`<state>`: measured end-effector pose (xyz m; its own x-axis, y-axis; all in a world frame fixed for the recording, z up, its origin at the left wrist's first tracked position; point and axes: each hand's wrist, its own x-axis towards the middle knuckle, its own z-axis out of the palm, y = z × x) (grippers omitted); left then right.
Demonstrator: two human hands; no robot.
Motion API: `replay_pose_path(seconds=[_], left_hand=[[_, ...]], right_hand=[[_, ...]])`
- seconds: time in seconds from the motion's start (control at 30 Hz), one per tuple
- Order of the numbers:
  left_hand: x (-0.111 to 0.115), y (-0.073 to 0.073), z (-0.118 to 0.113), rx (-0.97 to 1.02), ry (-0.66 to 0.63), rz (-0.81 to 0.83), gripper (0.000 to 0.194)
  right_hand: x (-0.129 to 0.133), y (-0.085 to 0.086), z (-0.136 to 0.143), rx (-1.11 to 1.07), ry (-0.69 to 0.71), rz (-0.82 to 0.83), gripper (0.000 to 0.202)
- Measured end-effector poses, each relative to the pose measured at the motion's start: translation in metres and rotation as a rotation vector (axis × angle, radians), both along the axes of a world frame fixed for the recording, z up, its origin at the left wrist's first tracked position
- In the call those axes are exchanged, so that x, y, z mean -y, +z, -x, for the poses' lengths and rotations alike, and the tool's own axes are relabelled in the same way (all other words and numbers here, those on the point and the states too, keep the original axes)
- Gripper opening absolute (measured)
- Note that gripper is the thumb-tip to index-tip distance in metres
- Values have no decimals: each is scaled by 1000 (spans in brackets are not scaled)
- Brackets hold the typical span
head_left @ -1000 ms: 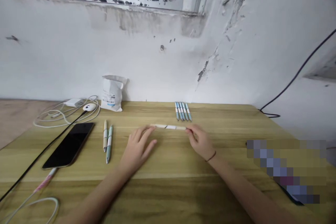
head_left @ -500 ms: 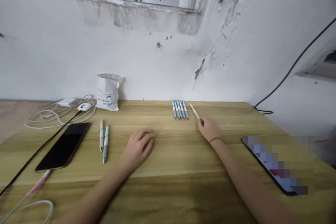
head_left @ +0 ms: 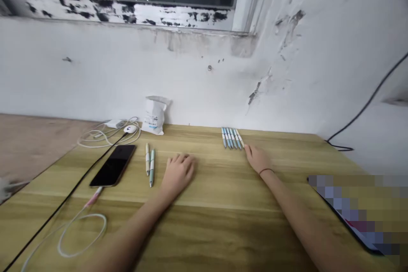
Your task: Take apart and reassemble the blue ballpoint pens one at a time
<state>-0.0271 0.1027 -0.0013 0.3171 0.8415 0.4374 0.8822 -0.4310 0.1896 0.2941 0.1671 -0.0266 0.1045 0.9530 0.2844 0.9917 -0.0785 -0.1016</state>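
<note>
Cream pen (head_left: 240,138) is now close beside the row of blue pens (head_left: 224,137) near the wall (head_left: 127,76); in the earlier frame it was apart from them. So we judge that this row becomes longer by one. Our right hand (head_left: 259,160) pinches its near end; our left hand (head_left: 177,173), released, rests on the table (head_left: 210,191).

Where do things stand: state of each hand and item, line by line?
Left hand: palm down, empty
Blue pens: lying in a row
End pen: cream, lying beside them
Right hand: at end pen, grip unclear
Loose pens: lying side by side
Phone: screen dark, cable plugged in
Bag: standing by wall
Right device: pixelated, unclear
</note>
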Motion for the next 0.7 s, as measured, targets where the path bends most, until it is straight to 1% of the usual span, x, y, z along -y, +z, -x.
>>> replay_pose_path(seconds=[0.1,0.17,0.2,0.27,0.33,0.43,0.57,0.63,0.7], left_hand=[[-4,11,25,-56,236,-47,26],[-4,15,44,-106,390,-22,27],[-4,15,52,-137,444,3,28],[-3,12,63,-182,486,50,31],[-3,8,66,-187,475,78,32],[-5,3,64,-153,431,108,32],[-5,2,57,-93,359,140,36],[-3,2,50,40,257,156,37],[0,2,38,271,134,183,37]], right_hand=[[8,1,3,-17,6,-3,47],[17,0,6,-38,39,-9,42],[23,-1,8,-50,64,-15,39],[35,-3,12,-68,124,-34,33],[47,-6,18,-73,172,-50,28],[62,-9,25,-67,225,-65,24],[74,-10,37,-73,317,-111,22],[79,-8,47,-104,416,-137,21],[88,-2,61,-142,553,-163,22]])
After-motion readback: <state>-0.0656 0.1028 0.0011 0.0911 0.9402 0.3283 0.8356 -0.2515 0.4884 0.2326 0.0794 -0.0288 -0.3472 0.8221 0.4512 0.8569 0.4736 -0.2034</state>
